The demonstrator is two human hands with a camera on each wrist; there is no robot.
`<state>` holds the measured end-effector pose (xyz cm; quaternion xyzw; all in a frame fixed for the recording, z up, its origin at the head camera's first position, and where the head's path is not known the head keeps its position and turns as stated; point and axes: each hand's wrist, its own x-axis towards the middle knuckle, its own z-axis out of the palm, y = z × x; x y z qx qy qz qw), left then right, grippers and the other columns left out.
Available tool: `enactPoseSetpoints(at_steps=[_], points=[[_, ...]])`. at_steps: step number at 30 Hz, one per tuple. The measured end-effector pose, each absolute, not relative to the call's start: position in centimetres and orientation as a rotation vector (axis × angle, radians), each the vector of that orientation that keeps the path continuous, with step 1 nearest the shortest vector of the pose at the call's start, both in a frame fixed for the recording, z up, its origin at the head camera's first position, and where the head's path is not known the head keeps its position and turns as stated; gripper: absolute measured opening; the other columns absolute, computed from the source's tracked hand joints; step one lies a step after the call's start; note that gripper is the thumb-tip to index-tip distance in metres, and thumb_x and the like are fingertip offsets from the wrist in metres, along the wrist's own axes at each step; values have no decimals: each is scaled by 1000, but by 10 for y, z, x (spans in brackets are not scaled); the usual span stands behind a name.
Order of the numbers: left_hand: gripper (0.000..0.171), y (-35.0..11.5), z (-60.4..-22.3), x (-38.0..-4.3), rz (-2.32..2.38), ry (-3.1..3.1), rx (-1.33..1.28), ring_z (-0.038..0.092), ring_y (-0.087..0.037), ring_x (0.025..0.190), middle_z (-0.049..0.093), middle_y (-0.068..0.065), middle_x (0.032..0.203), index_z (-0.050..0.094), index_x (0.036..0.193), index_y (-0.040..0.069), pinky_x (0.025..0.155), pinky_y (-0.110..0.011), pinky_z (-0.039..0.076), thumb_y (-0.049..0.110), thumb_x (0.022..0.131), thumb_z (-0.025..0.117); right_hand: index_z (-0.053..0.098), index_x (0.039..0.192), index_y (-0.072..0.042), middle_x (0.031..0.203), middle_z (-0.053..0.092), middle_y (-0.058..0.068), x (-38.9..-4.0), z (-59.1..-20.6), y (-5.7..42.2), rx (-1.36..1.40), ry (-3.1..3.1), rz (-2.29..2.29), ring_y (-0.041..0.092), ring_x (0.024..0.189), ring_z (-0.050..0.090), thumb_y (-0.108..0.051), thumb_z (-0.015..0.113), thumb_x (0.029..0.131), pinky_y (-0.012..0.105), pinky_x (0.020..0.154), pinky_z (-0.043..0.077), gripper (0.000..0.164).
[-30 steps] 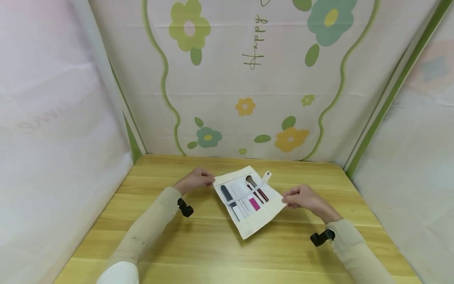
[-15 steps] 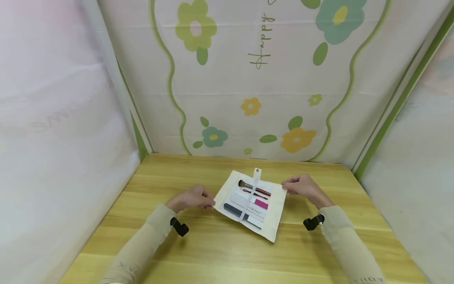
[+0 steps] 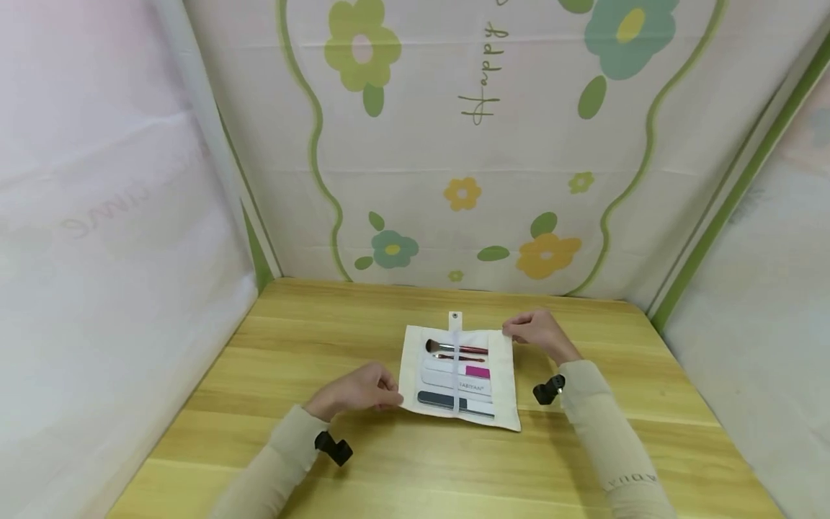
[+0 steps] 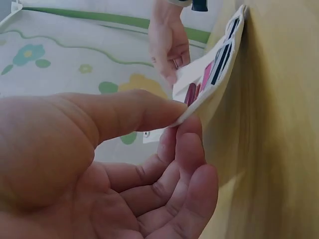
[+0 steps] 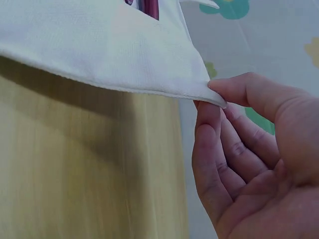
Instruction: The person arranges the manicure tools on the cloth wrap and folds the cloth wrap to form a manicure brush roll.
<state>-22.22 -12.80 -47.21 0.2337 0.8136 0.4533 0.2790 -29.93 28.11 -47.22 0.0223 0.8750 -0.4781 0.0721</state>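
An unfolded white fabric tool pouch (image 3: pixel 508 389) spans the space between both hands, low over the table. Its near-left corner is pinched between thumb and fingers of my left hand (image 3: pixel 359 389). At the far-right corner my right hand (image 3: pixel 541 333) pinches the cloth edge, plainly seen in the right wrist view on the fabric (image 5: pixel 109 59). Tucked inside are a red-handled brush (image 3: pixel 472 349), a thinner red-handled tool (image 3: pixel 463 358), a white piece with a pink end (image 3: pixel 478 372) and a dark nail file (image 3: pixel 441 399). A pale strap (image 3: pixel 456 382) crosses them, ending in a snap tab (image 3: pixel 455 318).
The wooden table (image 3: pixel 415 468) lies beneath. A floral cloth wall (image 3: pixel 402 144) rises behind it, with pale cloth walls on the left (image 3: pixel 117 288) and right (image 3: pixel 765 303). Black wrist cameras (image 3: pixel 333 448) are strapped over both sleeves.
The pouch has turned counter-clockwise, so its strap now runs straight away from me. My left hand came nearer; my right hand moved farther back and slightly left, both still pinching corners.
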Motion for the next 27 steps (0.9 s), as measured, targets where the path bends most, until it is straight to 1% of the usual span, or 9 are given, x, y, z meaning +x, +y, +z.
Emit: enactPoseSetpoints(at_steps=[5, 8, 11, 14, 17, 18, 20, 23, 27], points=[[32, -126, -479, -221, 1222, 2211, 611, 46, -12, 59, 55, -1, 64, 63, 75, -10, 57, -23, 40, 11, 98, 70, 82, 109, -5, 112, 79, 13, -304, -484, 279, 73, 2693, -1398, 28, 96, 72, -20, 78, 96, 45, 90, 59, 20], [31, -126, -484, -220, 1209, 2237, 592, 46, -11, 58, 57, -1, 64, 66, 78, -11, 54, -23, 36, 12, 98, 71, 81, 109, -4, 110, 79, 14, -304, -492, 276, 55, 2734, -1362, 29, 96, 72, -18, 79, 95, 41, 85, 60, 20], [32, -127, -487, -219, 1196, 2248, 592, 44, -10, 56, 56, -2, 63, 67, 80, -13, 52, -23, 34, 13, 98, 72, 79, 113, -1, 111, 78, 16, -300, -495, 275, -16, 2775, -1306, 31, 100, 73, -19, 77, 97, 38, 83, 60, 24], [28, -131, -486, -217, 1166, 2296, 593, 46, -10, 57, 59, -2, 66, 71, 81, -6, 52, -24, 37, 16, 98, 73, 73, 122, 3, 116, 76, 19, -292, -489, 278, -138, 2833, -1195, 33, 106, 72, -20, 75, 99, 42, 89, 60, 33], [16, -136, -482, -216, 1060, 2401, 693, 54, -11, 67, 65, 0, 79, 74, 90, 5, 61, -26, 47, 17, 99, 73, 69, 129, 5, 122, 74, 21, -281, -477, 282, -292, 2885, -1056, 34, 111, 71, -22, 75, 99, 48, 96, 59, 41], [10, -137, -479, -216, 1007, 2439, 755, 58, -12, 74, 68, 0, 85, 74, 95, 7, 65, -27, 51, 17, 99, 73, 68, 130, 5, 123, 73, 21, -275, -472, 284, -363, 2900, -992, 34, 111, 71, -23, 75, 100, 49, 97, 59, 42], [6, -139, -474, -217, 872, 2500, 911, 63, -13, 87, 71, 0, 96, 73, 101, 9, 78, -30, 56, 14, 99, 73, 69, 129, 6, 123, 73, 23, -263, -461, 286, -513, 2916, -881, 35, 110, 72, -23, 76, 99, 51, 97, 59, 42], [13, -139, -468, -216, 632, 2565, 1134, 67, -14, 100, 73, -2, 108, 73, 110, 6, 91, -33, 58, 12, 98, 73, 71, 125, 3, 120, 75, 21, -240, -448, 286, -748, 2914, -717, 33, 106, 74, -21, 79, 96, 49, 93, 61, 38], [26, -137, -467, -213, 329, 2668, 1343, 68, -17, 107, 72, -6, 119, 71, 121, 6, 96, -34, 58, 15, 97, 75, 73, 123, 2, 118, 77, 17, -208, -443, 283, -979, 2879, -523, 30, 103, 74, -22, 81, 94, 42, 87, 62, 39]])
